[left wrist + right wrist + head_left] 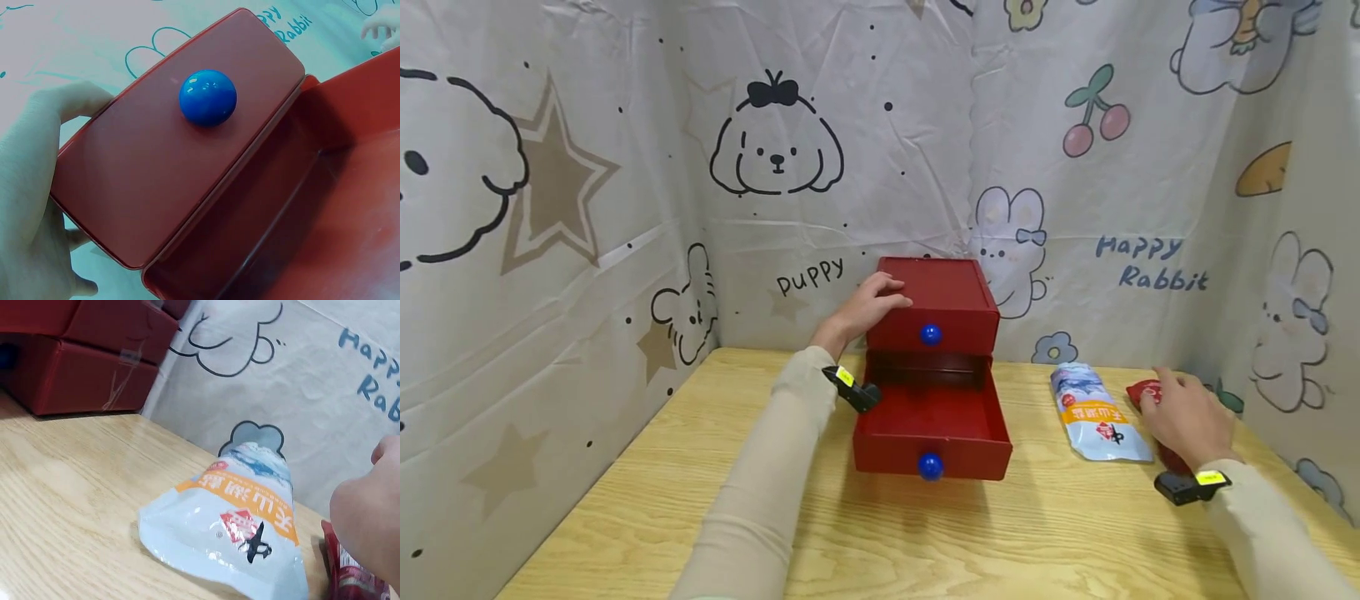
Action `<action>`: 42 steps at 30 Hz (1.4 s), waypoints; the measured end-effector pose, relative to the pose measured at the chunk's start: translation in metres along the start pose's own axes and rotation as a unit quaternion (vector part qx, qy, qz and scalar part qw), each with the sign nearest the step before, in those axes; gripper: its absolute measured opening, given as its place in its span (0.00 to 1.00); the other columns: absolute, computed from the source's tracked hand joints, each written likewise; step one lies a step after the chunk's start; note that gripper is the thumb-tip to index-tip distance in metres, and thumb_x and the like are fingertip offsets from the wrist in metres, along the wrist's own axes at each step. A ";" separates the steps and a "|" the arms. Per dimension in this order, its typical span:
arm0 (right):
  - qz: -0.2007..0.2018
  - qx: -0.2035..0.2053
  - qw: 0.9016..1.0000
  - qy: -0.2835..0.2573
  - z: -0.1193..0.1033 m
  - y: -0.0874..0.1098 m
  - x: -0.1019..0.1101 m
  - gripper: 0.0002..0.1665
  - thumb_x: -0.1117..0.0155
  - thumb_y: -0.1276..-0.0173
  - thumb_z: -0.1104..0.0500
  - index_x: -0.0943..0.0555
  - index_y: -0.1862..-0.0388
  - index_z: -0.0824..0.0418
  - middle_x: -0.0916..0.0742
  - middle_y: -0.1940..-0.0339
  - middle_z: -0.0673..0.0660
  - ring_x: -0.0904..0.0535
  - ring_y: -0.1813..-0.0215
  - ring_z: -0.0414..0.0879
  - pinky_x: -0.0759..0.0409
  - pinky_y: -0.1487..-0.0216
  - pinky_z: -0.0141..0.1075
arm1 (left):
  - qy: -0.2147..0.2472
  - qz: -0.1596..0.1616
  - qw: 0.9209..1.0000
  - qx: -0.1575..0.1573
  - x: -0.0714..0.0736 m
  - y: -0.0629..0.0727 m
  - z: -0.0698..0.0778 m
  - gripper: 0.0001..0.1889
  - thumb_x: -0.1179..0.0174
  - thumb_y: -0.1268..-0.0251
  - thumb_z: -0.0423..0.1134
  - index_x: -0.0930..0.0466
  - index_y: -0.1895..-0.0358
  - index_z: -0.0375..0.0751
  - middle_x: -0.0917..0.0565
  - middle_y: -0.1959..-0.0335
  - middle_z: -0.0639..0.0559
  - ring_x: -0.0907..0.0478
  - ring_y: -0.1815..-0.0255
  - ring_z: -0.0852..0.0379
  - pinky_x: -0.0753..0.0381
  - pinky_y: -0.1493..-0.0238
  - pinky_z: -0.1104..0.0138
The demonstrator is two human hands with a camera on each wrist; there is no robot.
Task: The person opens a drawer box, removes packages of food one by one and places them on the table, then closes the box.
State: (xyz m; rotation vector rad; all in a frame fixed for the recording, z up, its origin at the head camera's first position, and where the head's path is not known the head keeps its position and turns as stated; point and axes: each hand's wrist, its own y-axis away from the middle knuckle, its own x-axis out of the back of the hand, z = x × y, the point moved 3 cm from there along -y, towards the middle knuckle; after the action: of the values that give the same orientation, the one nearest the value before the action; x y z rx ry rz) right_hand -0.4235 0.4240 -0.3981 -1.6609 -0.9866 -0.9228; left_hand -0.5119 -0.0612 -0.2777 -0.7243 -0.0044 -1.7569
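A red drawer cabinet point(936, 283) with round blue knobs stands on the table. One drawer point(932, 454) is pulled out and has nothing in it; the drawer front above it point(144, 169) is closed. My left hand point(868, 307) grips the cabinet's upper left corner, some fingers over the top and others along the side in the left wrist view. At the right, my right hand point(1191, 417) hovers with loosely bent fingers over a red packet point(350, 575), partly covering it. Beside that packet lies a white, blue and orange pouch point(231, 519).
Under the pulled-out drawer, the right wrist view shows a lower red tier point(94, 381) with a blue knob. A printed cloth point(880, 192) hangs behind and at both sides of the wooden table point(760, 467). The drawer juts out over the table toward me.
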 end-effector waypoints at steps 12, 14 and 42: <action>-0.024 0.062 0.998 -0.013 -0.024 0.000 0.022 0.36 0.39 0.25 0.50 0.34 0.27 0.70 0.34 0.35 0.83 0.37 0.38 0.82 0.34 0.48 0.79 | -0.002 0.002 1.000 0.009 0.001 0.001 -0.001 0.27 0.37 0.31 0.45 0.23 0.33 0.35 0.30 0.31 0.44 0.37 0.28 0.47 0.39 0.27 0.54; -0.022 0.070 0.997 -0.019 -0.031 0.000 0.026 0.35 0.40 0.24 0.50 0.33 0.28 0.70 0.33 0.34 0.83 0.37 0.37 0.82 0.35 0.47 0.79 | -0.001 0.003 1.000 0.003 0.002 0.000 -0.002 0.27 0.37 0.31 0.45 0.23 0.33 0.34 0.29 0.32 0.43 0.36 0.29 0.47 0.38 0.28 0.54; -0.041 0.245 0.967 -0.057 -0.147 0.033 0.081 0.31 0.39 0.21 0.47 0.26 0.28 0.65 0.24 0.32 0.73 0.30 0.32 0.72 0.33 0.36 0.69 | -0.005 0.003 1.000 0.002 0.001 0.000 -0.001 0.27 0.37 0.31 0.45 0.22 0.34 0.34 0.31 0.29 0.42 0.39 0.26 0.47 0.41 0.26 0.56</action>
State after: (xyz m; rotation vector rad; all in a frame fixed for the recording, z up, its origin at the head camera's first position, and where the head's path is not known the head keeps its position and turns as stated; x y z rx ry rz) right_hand -0.3807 0.2917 -0.2989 -1.2686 -1.2533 -0.5752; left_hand -0.5128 -0.0624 -0.2780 -0.7300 -0.0133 -1.7469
